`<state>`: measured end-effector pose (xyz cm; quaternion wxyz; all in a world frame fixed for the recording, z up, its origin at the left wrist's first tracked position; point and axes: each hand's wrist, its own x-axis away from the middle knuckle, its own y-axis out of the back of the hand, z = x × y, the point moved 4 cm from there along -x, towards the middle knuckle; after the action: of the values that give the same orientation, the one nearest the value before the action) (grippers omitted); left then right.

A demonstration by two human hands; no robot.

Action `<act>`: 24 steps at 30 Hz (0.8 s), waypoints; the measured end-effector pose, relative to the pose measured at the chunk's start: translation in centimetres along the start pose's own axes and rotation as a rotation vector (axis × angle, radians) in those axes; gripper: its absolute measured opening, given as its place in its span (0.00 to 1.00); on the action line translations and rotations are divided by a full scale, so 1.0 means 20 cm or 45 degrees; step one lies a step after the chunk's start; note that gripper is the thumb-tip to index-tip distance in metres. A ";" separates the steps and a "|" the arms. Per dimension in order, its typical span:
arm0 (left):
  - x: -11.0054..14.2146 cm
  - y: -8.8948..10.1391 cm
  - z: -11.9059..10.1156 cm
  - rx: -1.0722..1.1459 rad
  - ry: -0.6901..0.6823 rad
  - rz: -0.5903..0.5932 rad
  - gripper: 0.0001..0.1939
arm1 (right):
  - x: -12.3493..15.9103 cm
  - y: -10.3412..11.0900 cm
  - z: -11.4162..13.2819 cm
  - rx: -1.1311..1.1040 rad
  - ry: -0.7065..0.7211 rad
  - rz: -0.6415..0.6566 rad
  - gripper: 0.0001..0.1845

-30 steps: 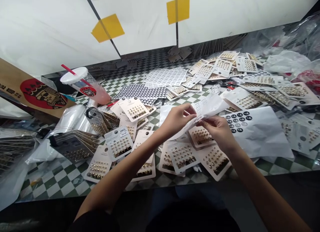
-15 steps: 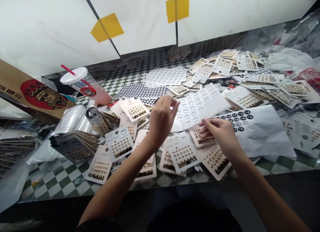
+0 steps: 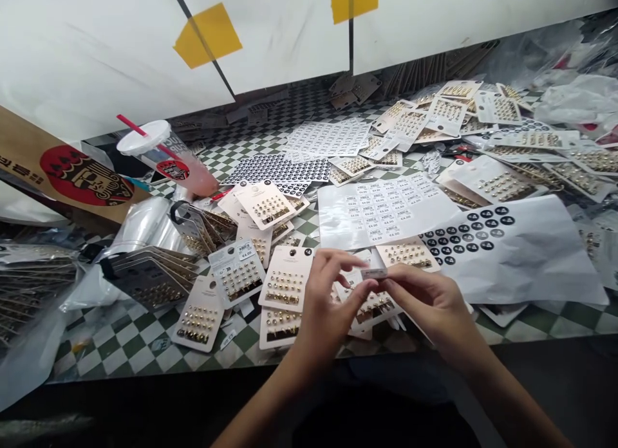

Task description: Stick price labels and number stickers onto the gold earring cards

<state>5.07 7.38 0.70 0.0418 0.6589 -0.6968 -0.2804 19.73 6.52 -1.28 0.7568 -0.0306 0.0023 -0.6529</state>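
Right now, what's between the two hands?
In the head view, a small pale label lies between the left hand and right hand; a studded card shows beneath.

Head camera looks down on the table [image 3: 116, 345]

Here's our one view, worn on the head, facing forward and tipped well down! The left hand [image 3: 328, 306] and right hand [image 3: 439, 313] show up close, below mid-frame; the table's near edge runs low, while white panels [image 3: 290, 36] fill the top, farther off.
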 end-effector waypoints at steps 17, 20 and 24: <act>0.17 -0.06 0.20 0.381 0.716 -0.195 0.18 | -0.15 0.00 -0.07 0.839 -0.092 -0.122 0.07; 0.15 -0.04 0.13 0.414 0.678 -0.318 0.23 | -0.10 -0.05 -0.06 0.128 -0.252 0.059 0.09; 0.13 -0.06 0.07 0.412 0.605 -0.378 0.16 | -0.05 -0.09 -0.07 -0.230 -0.280 0.067 0.07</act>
<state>5.27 5.46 -1.80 0.0567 0.7985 -0.5993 -0.0072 17.82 7.23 -2.54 0.7634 -0.1697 -0.0212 -0.6228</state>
